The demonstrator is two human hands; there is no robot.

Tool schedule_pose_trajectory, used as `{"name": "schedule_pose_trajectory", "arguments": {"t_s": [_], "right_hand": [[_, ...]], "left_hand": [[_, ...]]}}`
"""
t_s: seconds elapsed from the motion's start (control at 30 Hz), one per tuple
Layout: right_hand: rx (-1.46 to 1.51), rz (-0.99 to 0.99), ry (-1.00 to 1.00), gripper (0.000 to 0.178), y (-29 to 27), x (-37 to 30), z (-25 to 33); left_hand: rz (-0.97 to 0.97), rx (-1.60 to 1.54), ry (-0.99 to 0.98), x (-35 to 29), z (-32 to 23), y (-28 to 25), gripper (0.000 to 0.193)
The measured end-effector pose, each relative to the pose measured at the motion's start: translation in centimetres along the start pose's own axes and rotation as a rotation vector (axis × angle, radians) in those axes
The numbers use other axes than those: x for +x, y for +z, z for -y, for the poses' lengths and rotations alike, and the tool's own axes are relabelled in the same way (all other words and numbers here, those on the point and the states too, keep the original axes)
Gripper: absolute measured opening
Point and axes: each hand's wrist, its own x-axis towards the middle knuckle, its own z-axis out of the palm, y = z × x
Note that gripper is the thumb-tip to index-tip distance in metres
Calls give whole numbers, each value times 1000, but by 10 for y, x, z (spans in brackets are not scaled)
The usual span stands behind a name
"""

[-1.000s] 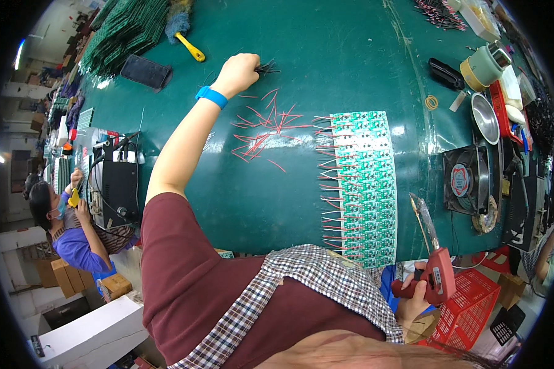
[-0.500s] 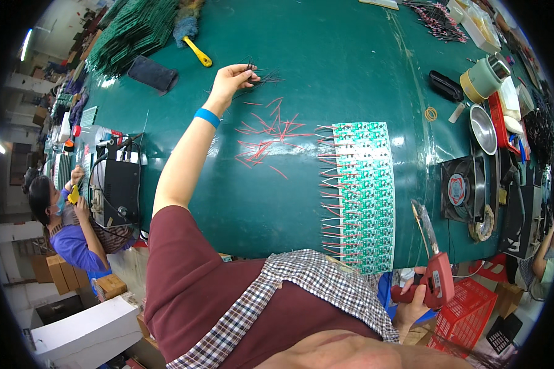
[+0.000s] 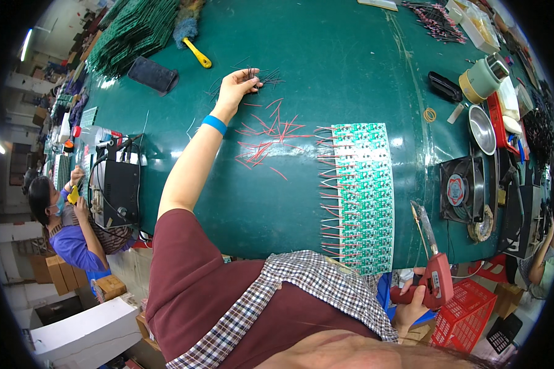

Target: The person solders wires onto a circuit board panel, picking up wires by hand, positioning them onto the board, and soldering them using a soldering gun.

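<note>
My left hand [image 3: 239, 88] reaches out over the far part of the table, its fingers closed on thin black wires. Around its fingertips lie more loose black wires [image 3: 272, 76]. Nearer to me a scattered pile of short red wires [image 3: 277, 132] rests on the table. To the right of it is a long panel of green and white circuit boards [image 3: 364, 197], with red, black and white wires sticking out along its left edge. At the lower right my right hand [image 3: 411, 302] grips a red soldering gun [image 3: 438, 280], its tip pointing up beside the panel.
A black fan [image 3: 461, 189], metal bowl [image 3: 482, 129] and green-and-cream cup [image 3: 483, 80] stand at the right. Far left are stacked green boards [image 3: 132, 37], a yellow-handled brush [image 3: 197, 52] and a dark pouch [image 3: 152, 75]. A co-worker [image 3: 80, 215] sits left behind a black box [image 3: 118, 187].
My left hand has shifted slightly right and nearer to me, staying at the black wires. My right hand with the soldering gun has hardly moved.
</note>
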Motion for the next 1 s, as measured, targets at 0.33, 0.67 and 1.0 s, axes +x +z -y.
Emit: {"name": "schedule_pose_trajectory", "arguments": {"t_s": [0.33, 0.67, 1.0], "right_hand": [[27, 18, 23, 34, -4, -2, -5], [100, -1, -32, 37, -5, -2, -11], [98, -25, -38, 38, -9, -6, -16]], "left_hand": [[-86, 694, 195, 4, -21, 9, 35], [-62, 1061, 236, 0, -38, 33, 29], [85, 84, -12, -4, -7, 31, 26]]}}
